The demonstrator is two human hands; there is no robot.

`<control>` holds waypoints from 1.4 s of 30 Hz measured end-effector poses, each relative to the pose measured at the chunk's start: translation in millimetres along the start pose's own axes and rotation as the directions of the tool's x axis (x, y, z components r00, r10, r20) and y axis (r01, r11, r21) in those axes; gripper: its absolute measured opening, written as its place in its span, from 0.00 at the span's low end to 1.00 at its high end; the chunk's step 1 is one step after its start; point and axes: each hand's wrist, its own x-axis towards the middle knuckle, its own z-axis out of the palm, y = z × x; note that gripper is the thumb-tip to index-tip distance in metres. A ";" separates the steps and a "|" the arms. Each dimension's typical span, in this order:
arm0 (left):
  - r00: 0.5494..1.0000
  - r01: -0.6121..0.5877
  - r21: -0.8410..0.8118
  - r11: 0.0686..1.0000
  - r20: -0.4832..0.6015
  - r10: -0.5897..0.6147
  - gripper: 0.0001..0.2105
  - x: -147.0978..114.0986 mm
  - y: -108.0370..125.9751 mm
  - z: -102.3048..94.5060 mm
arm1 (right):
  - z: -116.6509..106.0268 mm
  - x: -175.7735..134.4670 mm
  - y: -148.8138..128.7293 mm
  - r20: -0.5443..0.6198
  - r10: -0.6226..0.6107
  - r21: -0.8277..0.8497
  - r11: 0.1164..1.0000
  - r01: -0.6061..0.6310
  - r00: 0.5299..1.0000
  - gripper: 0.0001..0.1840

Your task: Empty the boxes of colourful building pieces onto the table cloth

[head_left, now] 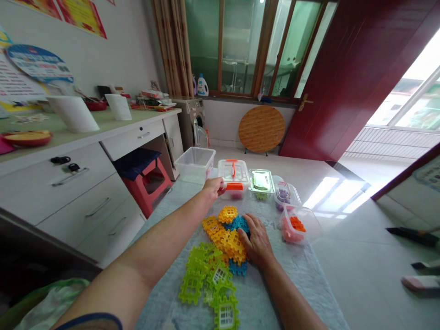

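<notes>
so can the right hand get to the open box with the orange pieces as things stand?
Probably yes. The right hand rests on the blue pieces, and the open box of orange pieces sits just to its right, with nothing between.

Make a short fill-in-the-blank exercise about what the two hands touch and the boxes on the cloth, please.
1. The left hand grips the ____ clip of a lidded box.
2. The right hand rests on a pile of yellow and ____ tiles.
3. The green tiles lie ____ to the camera than the yellow ones.

Missing words: orange; blue; nearer
</notes>
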 end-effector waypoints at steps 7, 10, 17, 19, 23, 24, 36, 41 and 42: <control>0.997 -0.069 -0.088 0.994 0.012 0.070 0.08 -7.2 7.2 -43.1 | 0.1 0.4 0.5 -0.027 -0.014 -0.001 1.000 0.014 1.000 0.22; 0.994 -0.068 -0.134 0.989 0.072 0.078 0.08 -22.6 14.7 -73.3 | 1.1 0.2 1.9 -0.044 -0.029 0.006 1.000 0.029 0.999 0.21; 0.958 -0.053 -0.131 0.990 0.272 0.087 0.15 -56.6 26.3 -142.9 | 3.8 1.4 7.0 -0.073 -0.029 0.047 0.998 0.032 0.997 0.21; 0.923 -0.043 -0.092 0.995 0.378 0.075 0.16 -56.0 24.2 -152.9 | 2.2 2.3 7.2 -0.121 0.004 0.084 0.996 0.007 0.993 0.21; 0.920 -0.052 0.017 0.999 0.389 0.041 0.14 -49.5 15.5 -153.2 | -5.0 2.3 4.2 -0.231 0.076 0.173 0.984 -0.035 0.970 0.23; 0.938 -0.082 0.040 0.996 0.342 0.064 0.13 -48.6 13.4 -150.8 | -7.1 2.4 2.8 -0.243 0.078 0.194 0.981 -0.031 0.967 0.24; 0.957 -0.241 -0.022 0.970 0.162 0.241 0.19 -69.9 -1.3 -149.4 | -35.0 107.1 -36.2 0.059 0.385 0.666 0.672 -0.323 0.921 0.25; 0.930 -0.325 -0.084 0.942 0.149 0.335 0.22 -67.7 1.5 -144.9 | -43.4 141.4 -46.5 0.316 0.427 0.673 0.528 -0.518 0.847 0.17; 0.919 -0.351 -0.099 0.931 0.152 0.362 0.22 -66.8 2.1 -143.2 | -44.5 140.9 -47.1 0.346 0.416 0.679 0.508 -0.530 0.841 0.16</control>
